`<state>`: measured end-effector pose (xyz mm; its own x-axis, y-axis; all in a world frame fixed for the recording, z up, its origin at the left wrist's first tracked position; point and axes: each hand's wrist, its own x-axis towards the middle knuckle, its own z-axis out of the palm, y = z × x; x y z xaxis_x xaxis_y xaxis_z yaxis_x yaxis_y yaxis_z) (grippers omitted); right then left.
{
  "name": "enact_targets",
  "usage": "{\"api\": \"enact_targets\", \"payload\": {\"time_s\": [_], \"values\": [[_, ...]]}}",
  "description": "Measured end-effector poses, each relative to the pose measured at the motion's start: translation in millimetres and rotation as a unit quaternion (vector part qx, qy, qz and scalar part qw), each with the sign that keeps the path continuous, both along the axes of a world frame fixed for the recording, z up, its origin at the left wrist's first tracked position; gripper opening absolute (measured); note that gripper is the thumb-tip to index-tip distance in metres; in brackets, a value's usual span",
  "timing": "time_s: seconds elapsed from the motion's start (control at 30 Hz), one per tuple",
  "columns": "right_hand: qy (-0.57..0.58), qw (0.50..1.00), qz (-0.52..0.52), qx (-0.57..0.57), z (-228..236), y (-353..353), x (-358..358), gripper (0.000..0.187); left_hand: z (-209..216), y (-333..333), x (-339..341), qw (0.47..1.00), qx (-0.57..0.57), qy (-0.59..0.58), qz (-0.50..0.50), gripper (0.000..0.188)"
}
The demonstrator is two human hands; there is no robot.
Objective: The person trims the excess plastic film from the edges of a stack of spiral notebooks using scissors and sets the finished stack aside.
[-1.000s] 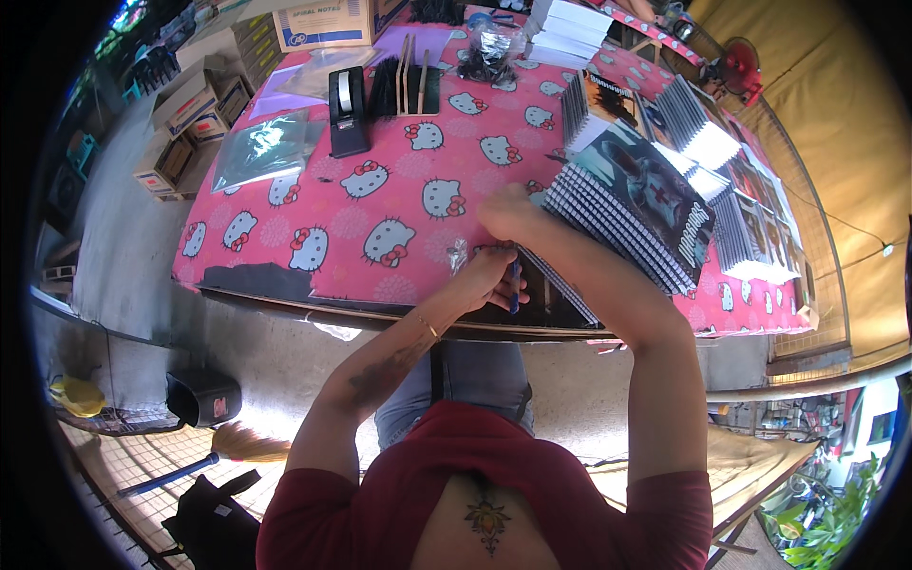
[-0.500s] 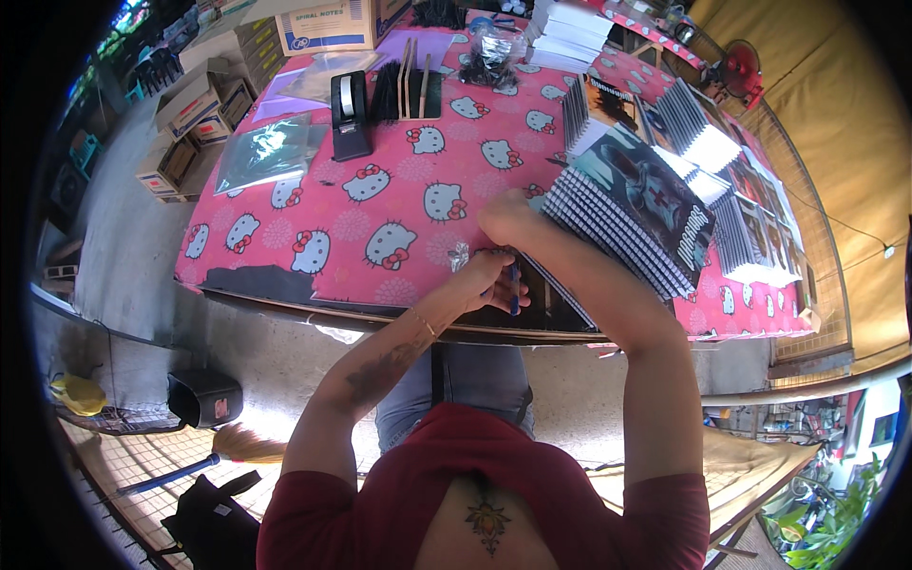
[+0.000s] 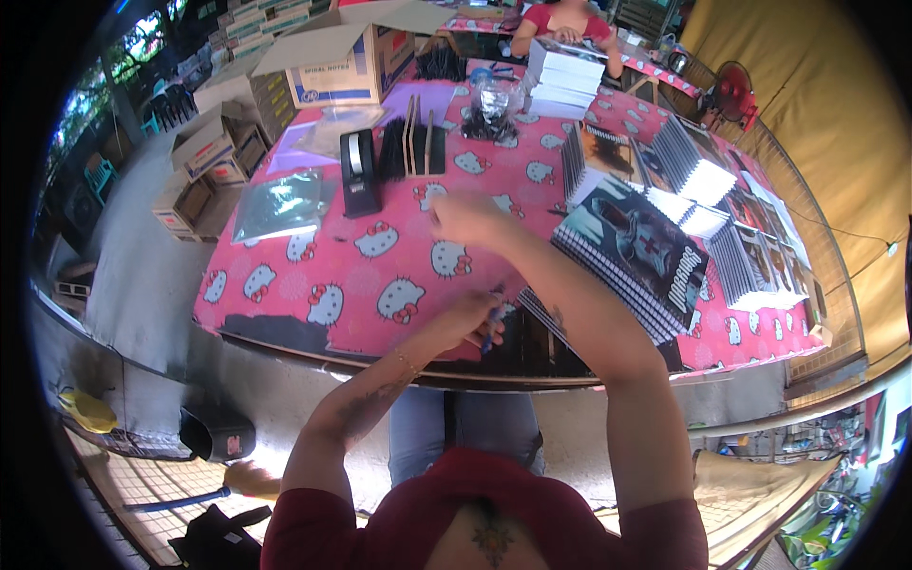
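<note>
My left hand (image 3: 473, 318) is near the table's front edge, its fingers closed round a slim blue pen-like thing (image 3: 491, 332). Beyond it, my right hand (image 3: 465, 218) is over the pink cloth, knuckles up and fingers curled; whatever it may hold is hidden. A dark spiral notebook (image 3: 534, 342) lies at the front edge beside my left hand, partly covered by my right forearm. Farther right rises a stack of spiral notebooks (image 3: 632, 252) with dark covers. A black tape dispenser (image 3: 359, 180) stands to the left of my right hand.
Clear plastic sheets (image 3: 278, 204) lie at the left. Behind the dispenser are black spiral bindings (image 3: 391, 152) and an open carton (image 3: 347, 66). More notebooks (image 3: 755, 252) fill the right side. A white paper stack (image 3: 562, 81) is at the back, before another person (image 3: 570, 24).
My right hand has moved away from my left, forward and to the left toward the dispenser. My left hand keeps the blue thing. The view has tilted up, bringing in another person.
</note>
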<state>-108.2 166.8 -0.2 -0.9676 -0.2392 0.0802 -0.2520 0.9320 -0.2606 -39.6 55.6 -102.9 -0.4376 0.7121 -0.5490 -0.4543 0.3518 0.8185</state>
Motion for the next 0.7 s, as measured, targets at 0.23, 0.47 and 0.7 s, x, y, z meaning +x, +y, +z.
{"api": "enact_targets", "payload": {"time_s": [0.23, 0.47, 0.7], "values": [[-0.019, 0.574, -0.094, -0.814, 97.8, 72.8, -155.9, 0.014, -5.4, -50.4, -80.7, 0.716, -0.115, 0.661, 0.192, 0.031], [0.052, 0.452, -0.27, -0.849, 36.5, 218.0, -293.7, 0.023, -24.3, -74.2, -79.0, 0.631, -0.206, 0.744, 0.075, 0.044], [0.079, 0.912, -0.286, -0.283, -39.1, 296.6, -347.3, 0.053, -18.6, -69.7, -94.5, 0.655, -0.156, 0.732, 0.102, 0.044]]}}
